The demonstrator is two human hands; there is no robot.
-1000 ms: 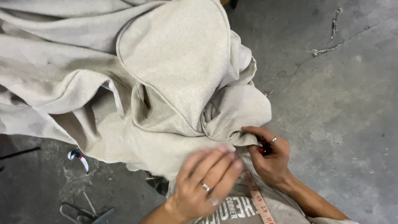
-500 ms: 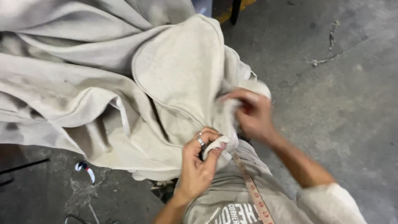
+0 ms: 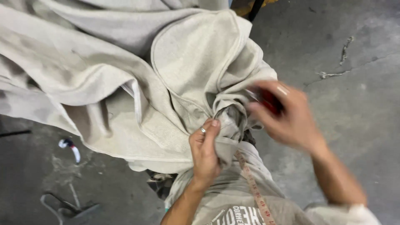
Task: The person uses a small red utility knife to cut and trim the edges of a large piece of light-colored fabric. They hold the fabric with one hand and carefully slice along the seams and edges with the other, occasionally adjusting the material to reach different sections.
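A big sheet of pale beige cloth (image 3: 125, 75) is lying heaped across the upper left of the view, spilling down onto the person's lap and hanging over the grey concrete floor (image 3: 354, 125). It is folding over itself in thick rolls, and a rounded panel with a raised piped seam (image 3: 196, 54) is sitting on top near the middle. Just below that panel, the cloth is bunching into a tight, darker tuck.

The left hand (image 3: 205, 152) is pinching that tuck, its fingers closing narrowly on a fold of the cloth, thumb and forefinger pointing up; a ring is showing on one finger. The right hand (image 3: 283, 114) is blurring with motion just to the right of the bunch, close to the cloth's edge. It is curling around something small and red (image 3: 268, 100), but the blur is making it hard to tell what that thing is or how firmly it is being gripped.

A tape measure (image 3: 254, 187) is hanging down the person's grey shirt, running under the left hand toward the bottom edge.

On the floor at the left, a small white and blue object (image 3: 70, 148) is lying apart from the cloth, and a dark metal tool (image 3: 66, 208) is resting near the bottom corner. A bit of frayed string (image 3: 339, 58) is lying on the floor at the upper right.
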